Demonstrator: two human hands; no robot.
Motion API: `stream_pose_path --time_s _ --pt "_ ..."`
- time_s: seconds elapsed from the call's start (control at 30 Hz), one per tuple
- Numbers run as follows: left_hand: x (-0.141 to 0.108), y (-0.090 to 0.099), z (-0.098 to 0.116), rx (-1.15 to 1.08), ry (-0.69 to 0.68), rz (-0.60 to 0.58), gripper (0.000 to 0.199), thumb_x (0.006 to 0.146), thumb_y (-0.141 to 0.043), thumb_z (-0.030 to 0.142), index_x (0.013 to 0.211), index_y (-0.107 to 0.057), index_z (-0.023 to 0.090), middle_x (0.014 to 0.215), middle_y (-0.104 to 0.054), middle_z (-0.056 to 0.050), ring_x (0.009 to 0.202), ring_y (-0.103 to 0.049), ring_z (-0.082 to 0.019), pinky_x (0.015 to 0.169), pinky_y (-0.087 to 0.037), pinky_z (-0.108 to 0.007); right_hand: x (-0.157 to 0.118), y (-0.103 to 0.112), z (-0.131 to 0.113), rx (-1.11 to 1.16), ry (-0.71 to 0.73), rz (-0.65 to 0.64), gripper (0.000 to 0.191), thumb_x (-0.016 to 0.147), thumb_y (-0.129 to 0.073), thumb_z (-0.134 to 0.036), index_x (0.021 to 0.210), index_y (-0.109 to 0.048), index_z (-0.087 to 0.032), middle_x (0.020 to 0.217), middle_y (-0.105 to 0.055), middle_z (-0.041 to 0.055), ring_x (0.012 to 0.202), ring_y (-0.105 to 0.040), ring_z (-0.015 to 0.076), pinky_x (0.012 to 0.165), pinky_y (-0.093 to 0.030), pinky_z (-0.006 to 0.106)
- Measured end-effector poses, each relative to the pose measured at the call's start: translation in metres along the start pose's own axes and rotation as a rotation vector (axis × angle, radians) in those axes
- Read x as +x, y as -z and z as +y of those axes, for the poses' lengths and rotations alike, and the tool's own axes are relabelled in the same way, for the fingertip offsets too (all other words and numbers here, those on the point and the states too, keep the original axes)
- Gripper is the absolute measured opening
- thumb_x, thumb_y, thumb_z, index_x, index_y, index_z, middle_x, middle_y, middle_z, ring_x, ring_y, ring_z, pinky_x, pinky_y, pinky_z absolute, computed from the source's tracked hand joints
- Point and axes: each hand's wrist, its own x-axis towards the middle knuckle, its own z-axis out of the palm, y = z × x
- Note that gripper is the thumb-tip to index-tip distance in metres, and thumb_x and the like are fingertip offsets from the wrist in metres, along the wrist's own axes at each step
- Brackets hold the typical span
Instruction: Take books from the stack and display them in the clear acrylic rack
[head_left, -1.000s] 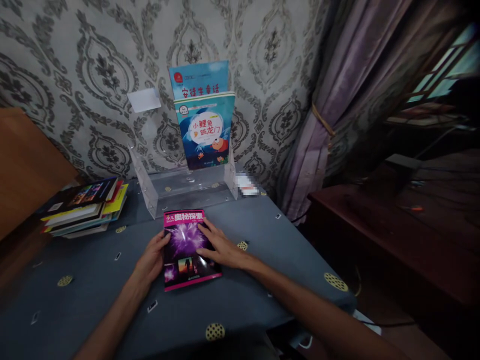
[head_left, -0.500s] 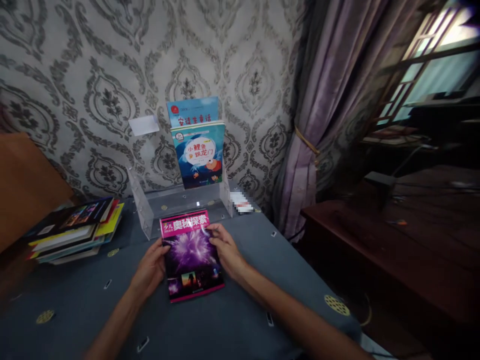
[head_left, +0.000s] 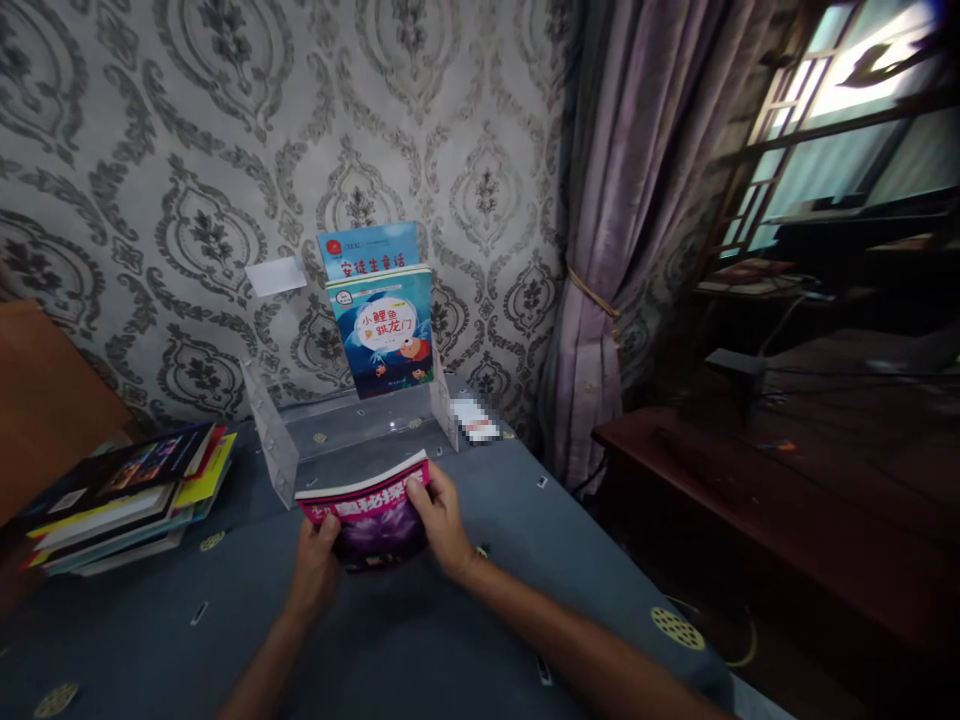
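Between my hands is a book (head_left: 379, 530) with a purple and black cover and a pink title band, its pages bowed and its top edge tipped toward me. My left hand (head_left: 316, 560) grips its left side, thumb on the cover. On the right side my right hand (head_left: 442, 515) is closed the same way, thumb near the title's end. Beyond the book stands a clear acrylic rack (head_left: 274, 435). A blue book with a carp picture (head_left: 386, 340) leans upright in it, in front of another blue book (head_left: 367, 248).
Several books lie in a stack (head_left: 127, 495) on the left of the cloth-covered table (head_left: 247, 600). A brown cardboard panel (head_left: 56, 390) rises behind them. Right of the rack lies a blurred white item (head_left: 476, 420). A tied purple curtain (head_left: 600, 300) and a dark red desk (head_left: 750, 480) are farther right.
The purple book has gone from lying nearly flat to my view, full cover showing, to tilted and bent with its top edge facing me. Both hands keep hold; the camera view has shifted slightly.
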Motion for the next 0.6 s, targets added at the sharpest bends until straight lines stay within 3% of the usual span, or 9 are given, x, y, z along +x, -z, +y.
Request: stream_pose_path --time_s 0.17,0.4,0.6 --pt "0.004 0.019 -0.018 0.053 0.025 -0.046 0.072 0.044 -0.089 0.057 0.102 -0.069 0.019 0.087 -0.076 -0.006 0.097 -0.071 -0.031 0.089 -0.057 -0.041 -0.011 0.007 0.009 -0.061 0.017 -0.074 0.040 0.082 -0.061 -0.060 0.089 -0.066 -0.021 0.081 -0.066 0.0022 0.080 -0.059 0.0209 0.077 -0.051 0.032" --pt "-0.007 0.025 -0.025 0.153 0.187 -0.226 0.067 0.050 -0.092 0.040 0.109 -0.071 0.016 0.097 -0.077 -0.010 0.100 -0.071 -0.034 0.089 -0.058 -0.042 -0.019 0.014 0.030 -0.053 -0.052 -0.125 0.042 0.078 -0.068 -0.057 0.100 -0.067 -0.021 0.090 -0.069 0.0032 0.082 -0.061 0.0206 0.079 -0.052 0.033" --pt "-0.011 0.023 -0.026 0.156 0.221 -0.199 0.067 0.048 -0.093 0.041 0.107 -0.073 0.017 0.091 -0.078 -0.009 0.087 -0.074 -0.032 0.079 -0.061 -0.040 -0.016 0.016 0.030 -0.047 -0.068 -0.148 0.045 0.077 -0.068 -0.060 0.100 -0.067 -0.022 0.089 -0.069 0.0030 0.082 -0.062 0.0210 0.078 -0.052 0.033"
